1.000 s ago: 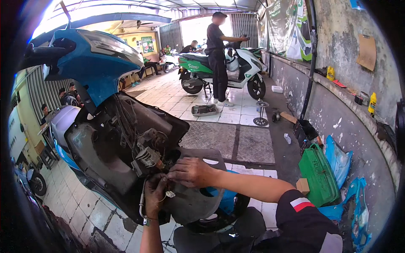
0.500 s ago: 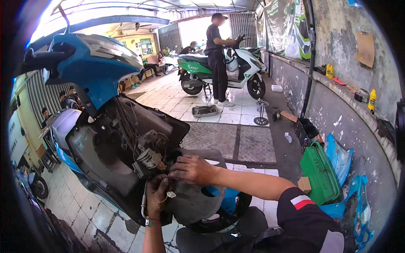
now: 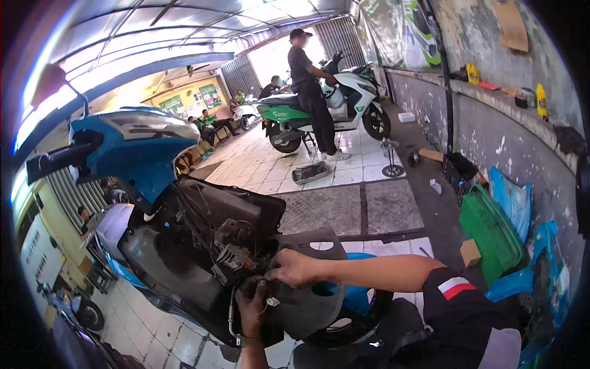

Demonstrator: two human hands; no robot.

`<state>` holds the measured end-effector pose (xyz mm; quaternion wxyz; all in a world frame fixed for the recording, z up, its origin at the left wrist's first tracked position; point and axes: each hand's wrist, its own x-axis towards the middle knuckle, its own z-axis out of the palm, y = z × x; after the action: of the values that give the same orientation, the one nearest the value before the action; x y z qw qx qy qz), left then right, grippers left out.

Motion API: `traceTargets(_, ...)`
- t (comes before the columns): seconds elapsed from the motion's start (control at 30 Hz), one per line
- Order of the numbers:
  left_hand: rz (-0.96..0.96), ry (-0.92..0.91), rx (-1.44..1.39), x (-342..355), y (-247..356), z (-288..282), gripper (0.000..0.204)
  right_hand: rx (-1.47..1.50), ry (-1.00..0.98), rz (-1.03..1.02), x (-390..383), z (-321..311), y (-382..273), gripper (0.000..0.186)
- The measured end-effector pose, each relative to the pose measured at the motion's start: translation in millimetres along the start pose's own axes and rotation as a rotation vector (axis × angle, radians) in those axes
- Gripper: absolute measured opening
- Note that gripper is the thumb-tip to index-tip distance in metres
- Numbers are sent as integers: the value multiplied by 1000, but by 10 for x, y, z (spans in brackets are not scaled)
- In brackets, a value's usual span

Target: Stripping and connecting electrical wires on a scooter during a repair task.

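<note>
In front of me stands a blue scooter [image 3: 138,144] with its inner front side opened up. A metal part [image 3: 233,257] and dark cables show there. Below it, my left hand [image 3: 251,304] is closed, fingertips pinched on thin wiring. A small white connector [image 3: 272,301] hangs beside those fingers. My right hand [image 3: 294,269] reaches in from the right with fingers curled, its tips close against the left hand's; what they grip is too small to make out. A dark flat panel [image 3: 307,310] lies behind and below both hands. A thin metal tube [image 3: 231,320] runs down beside my left wrist.
A green toolbox [image 3: 488,230], a small cardboard box [image 3: 470,253] and blue plastic pieces [image 3: 511,203] lie by the right wall. Ahead, a person [image 3: 310,92] stands at a green and white scooter [image 3: 289,117]. A grey tray [image 3: 310,173] sits on the tiles.
My view has tilted and shifted, so the scooter and hands appear further right and lower. My right hand's fingertips have drawn in against my left's. The standing person's arms have lowered.
</note>
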<state>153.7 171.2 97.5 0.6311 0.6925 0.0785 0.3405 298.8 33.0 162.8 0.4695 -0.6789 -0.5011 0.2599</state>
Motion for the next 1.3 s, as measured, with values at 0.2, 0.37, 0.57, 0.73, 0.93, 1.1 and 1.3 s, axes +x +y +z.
traceTargets(0.2,7,19,-105,12,-34,-22,13,-215,199,-652,-20,51,154,25)
traceTargets(0.37,-20,26,-97,7,-68,-82,18,-603,194,-923,92,-14,306,39)
traceTargets(0.57,19,63,-35,6,35,-23,20,-956,216,-1276,185,-168,313,38)
traceTargets(0.73,21,24,-11,36,-39,-84,19,-1027,219,-1257,256,-176,292,29)
traceTargets(0.93,34,-7,36,-14,34,-35,15,-617,143,-613,28,5,158,23)
traceTargets(1.1,85,71,82,-28,-12,66,8,-8,-128,1,-81,-82,-98,27)
traceTargets(1.3,32,17,12,-25,-28,13,9,-103,-14,-300,2,-48,129,26)
